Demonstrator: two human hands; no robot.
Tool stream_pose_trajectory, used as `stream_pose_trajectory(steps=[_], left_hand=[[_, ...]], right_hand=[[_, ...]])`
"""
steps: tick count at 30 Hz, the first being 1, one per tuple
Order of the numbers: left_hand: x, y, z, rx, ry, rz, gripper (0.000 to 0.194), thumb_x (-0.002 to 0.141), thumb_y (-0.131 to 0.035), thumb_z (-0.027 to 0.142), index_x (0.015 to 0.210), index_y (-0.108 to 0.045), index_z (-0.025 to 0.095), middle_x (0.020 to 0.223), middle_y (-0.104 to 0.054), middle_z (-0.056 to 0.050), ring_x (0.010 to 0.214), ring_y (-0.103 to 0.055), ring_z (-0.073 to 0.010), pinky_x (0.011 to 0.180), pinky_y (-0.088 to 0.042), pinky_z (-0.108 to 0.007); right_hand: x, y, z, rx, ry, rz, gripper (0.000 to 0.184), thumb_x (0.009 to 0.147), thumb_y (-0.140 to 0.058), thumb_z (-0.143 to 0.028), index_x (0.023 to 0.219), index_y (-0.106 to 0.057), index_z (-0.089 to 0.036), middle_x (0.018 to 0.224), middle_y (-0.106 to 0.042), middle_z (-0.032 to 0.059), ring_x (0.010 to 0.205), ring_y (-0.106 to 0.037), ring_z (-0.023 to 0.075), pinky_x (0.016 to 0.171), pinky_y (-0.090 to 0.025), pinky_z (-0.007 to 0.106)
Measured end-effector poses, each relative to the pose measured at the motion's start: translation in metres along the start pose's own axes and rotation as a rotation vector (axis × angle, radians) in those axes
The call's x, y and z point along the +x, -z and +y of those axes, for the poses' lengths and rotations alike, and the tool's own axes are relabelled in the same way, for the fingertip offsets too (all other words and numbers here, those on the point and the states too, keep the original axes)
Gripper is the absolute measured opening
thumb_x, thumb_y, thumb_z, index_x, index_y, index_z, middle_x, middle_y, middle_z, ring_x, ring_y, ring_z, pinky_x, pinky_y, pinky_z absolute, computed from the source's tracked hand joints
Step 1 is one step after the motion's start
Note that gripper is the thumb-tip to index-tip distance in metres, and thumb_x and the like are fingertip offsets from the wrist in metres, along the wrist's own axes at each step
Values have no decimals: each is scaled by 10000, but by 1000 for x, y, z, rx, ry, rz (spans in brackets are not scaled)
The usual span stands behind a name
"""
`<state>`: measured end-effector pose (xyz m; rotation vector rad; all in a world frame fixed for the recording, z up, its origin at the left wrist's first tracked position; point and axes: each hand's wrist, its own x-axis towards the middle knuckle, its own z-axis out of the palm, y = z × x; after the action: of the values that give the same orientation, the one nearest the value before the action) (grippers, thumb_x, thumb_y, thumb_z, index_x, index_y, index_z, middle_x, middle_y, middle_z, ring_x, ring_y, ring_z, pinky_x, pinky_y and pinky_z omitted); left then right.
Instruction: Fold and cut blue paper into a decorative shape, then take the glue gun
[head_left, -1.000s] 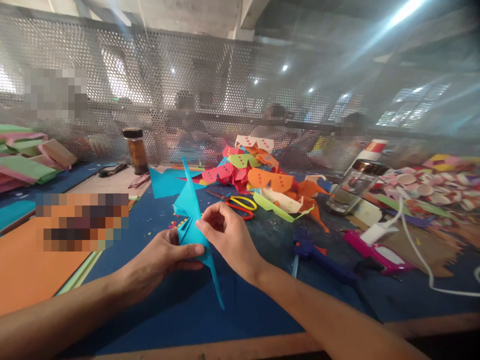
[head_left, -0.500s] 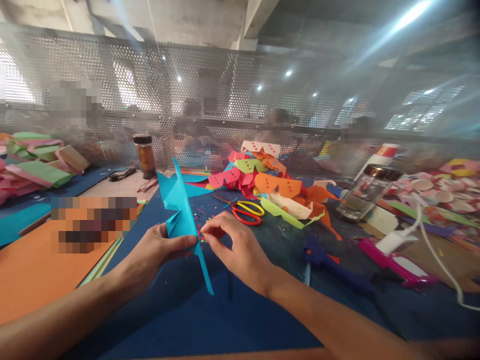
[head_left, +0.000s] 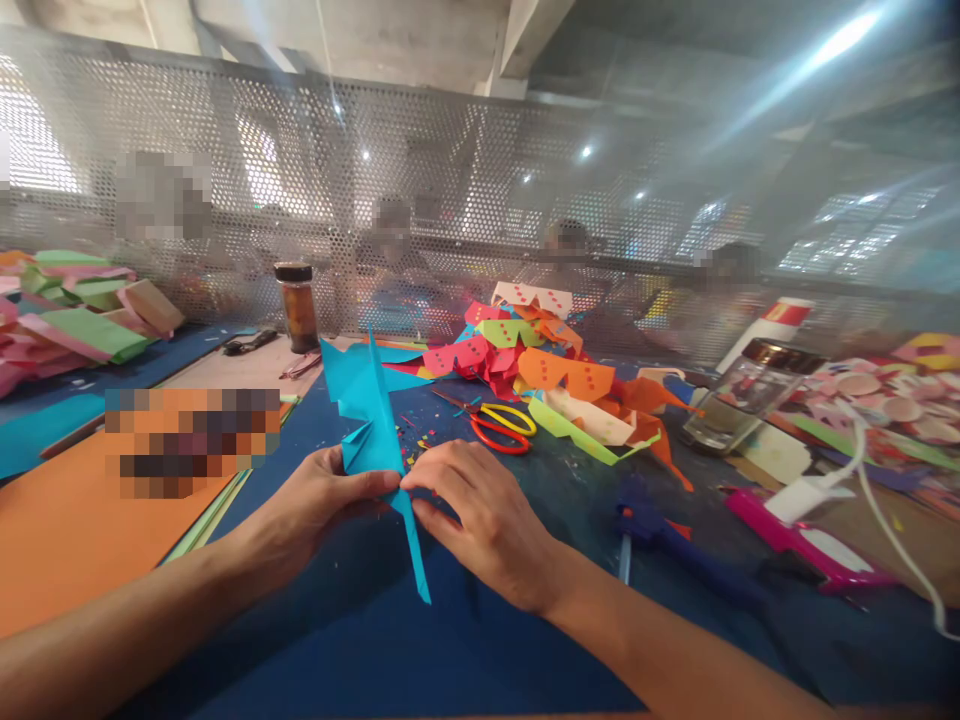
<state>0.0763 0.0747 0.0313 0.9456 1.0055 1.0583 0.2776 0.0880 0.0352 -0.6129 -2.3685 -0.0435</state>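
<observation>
A folded sheet of bright blue paper (head_left: pixel 381 425) stands tilted on edge above the dark blue table, its left side cut into points and notches. My left hand (head_left: pixel 311 505) is closed on its lower part, thumb on the near face and the other fingers behind. At the folded right edge, the fingertips of my right hand (head_left: pixel 487 520) pinch the paper beside my left thumb. Just beyond lie scissors (head_left: pixel 501 428) with one red and one yellow handle, among small coloured paper scraps (head_left: pixel 420 440).
Colourful cut-paper pieces (head_left: pixel 566 375) are heaped behind the scissors. On the right are a blue glue gun (head_left: pixel 675 550), a glass jar (head_left: pixel 739 405) and a pink device (head_left: pixel 806 540) with a white cable. Orange sheets (head_left: pixel 75 540) lie left; a perforated metal screen (head_left: pixel 450 170) stands behind.
My right hand's fingertips have closed in on the paper's folded edge, from which they stood slightly apart. The blue paper has turned a little, showing more of its right side.
</observation>
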Motion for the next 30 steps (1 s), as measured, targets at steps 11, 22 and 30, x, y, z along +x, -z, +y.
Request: stream_pose_trajectory(steps=[11, 22, 30], left_hand=[[0, 2, -4, 3, -39, -31, 207, 656, -878, 284, 739, -725, 172, 732, -737, 5, 649, -645, -120, 695, -540, -236], [-2, 1, -5, 5, -45, -22, 244, 660, -864, 304, 801, -718, 170, 758, -740, -4, 617, -644, -136, 690, -529, -268], [0, 2, -7, 18, -71, -1, 258, 629, -882, 314, 740, -706, 161, 694, -717, -5, 628, -637, -137, 702, -528, -259]], right_hand=[[0, -1, -2, -8, -4, 2, 94, 966, -531, -154, 1033, -589, -183, 1022, -681, 70, 967, -615, 204, 862, -454, 364], [0, -5, 0, 76, -74, 10, 84, 983, -535, -210, 1005, -616, -199, 994, -692, 60, 953, -633, 195, 861, -460, 366], [0, -10, -1, 185, -186, 32, 54, 956, -579, -196, 919, -616, -207, 933, -686, 38, 918, -632, 188, 826, -468, 342]])
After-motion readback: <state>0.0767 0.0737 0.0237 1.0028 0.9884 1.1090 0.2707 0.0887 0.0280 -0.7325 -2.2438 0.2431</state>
